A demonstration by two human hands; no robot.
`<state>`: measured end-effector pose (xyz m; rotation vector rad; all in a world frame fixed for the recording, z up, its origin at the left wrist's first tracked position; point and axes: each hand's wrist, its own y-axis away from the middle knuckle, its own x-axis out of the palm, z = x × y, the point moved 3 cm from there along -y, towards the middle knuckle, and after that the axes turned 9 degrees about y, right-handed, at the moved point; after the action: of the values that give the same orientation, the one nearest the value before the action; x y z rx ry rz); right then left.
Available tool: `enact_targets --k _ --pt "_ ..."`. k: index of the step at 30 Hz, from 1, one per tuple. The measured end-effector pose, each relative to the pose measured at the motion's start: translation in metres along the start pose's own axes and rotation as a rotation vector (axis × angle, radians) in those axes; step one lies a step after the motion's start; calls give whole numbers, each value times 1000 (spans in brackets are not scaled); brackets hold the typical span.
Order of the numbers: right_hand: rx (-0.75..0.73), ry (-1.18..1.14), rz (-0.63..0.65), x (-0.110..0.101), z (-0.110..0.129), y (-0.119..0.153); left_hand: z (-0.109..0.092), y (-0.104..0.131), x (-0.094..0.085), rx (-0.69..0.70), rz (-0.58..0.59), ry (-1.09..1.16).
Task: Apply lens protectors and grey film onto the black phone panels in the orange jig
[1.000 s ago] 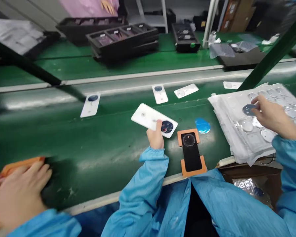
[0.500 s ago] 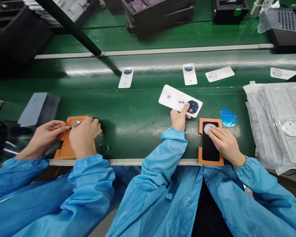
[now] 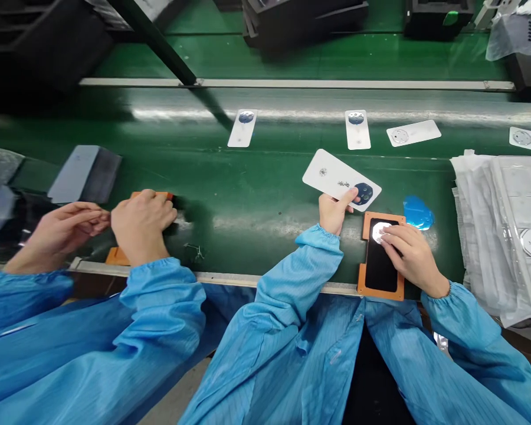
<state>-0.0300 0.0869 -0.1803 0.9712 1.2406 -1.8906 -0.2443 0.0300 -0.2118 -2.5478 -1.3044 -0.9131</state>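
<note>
My left hand (image 3: 335, 211) pinches a white phone back panel (image 3: 323, 171) by the end with its dark round camera area, the thumb lying over that area. The panel is tilted above the green surface. My right hand (image 3: 409, 251) has its fingertips on a round silver disc (image 3: 379, 232) with small holes. That disc lies at the upper end of a black phone-shaped plate (image 3: 380, 268), which sits in an orange fixture (image 3: 361, 283) at the front edge. Part of the disc is hidden under my fingers.
Several white panels (image 3: 242, 128) lie farther back on the green surface (image 3: 248, 200). Blue film (image 3: 418, 212) lies beside the fixture. Stacked clear trays (image 3: 504, 195) stand at right. At left, a co-worker's hands (image 3: 141, 221) are over another orange fixture (image 3: 118, 257). A dark post (image 3: 159, 47) slants at the back.
The view has shifted, so the scene sits farther right. My fingers stay at the silver disc, and my left hand still holds the panel. The co-worker's left hand has drawn away from their fixture.
</note>
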Motion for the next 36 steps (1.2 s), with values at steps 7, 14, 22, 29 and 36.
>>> enact_targets --k 7,14,22,29,36 --pt "301 -8 -172 4 8 -62 14 25 18 13 198 -95" --pt "393 -33 -234 25 -3 -73 21 34 13 133 259 -203" --pt "417 -116 -249 22 -3 -71 20 37 11 183 285 -276" --pt "422 -165 -292 26 -7 -68 25 36 9 250 331 -319" --pt "423 -178 -325 29 -9 -68 21 38 9 366 382 -459"
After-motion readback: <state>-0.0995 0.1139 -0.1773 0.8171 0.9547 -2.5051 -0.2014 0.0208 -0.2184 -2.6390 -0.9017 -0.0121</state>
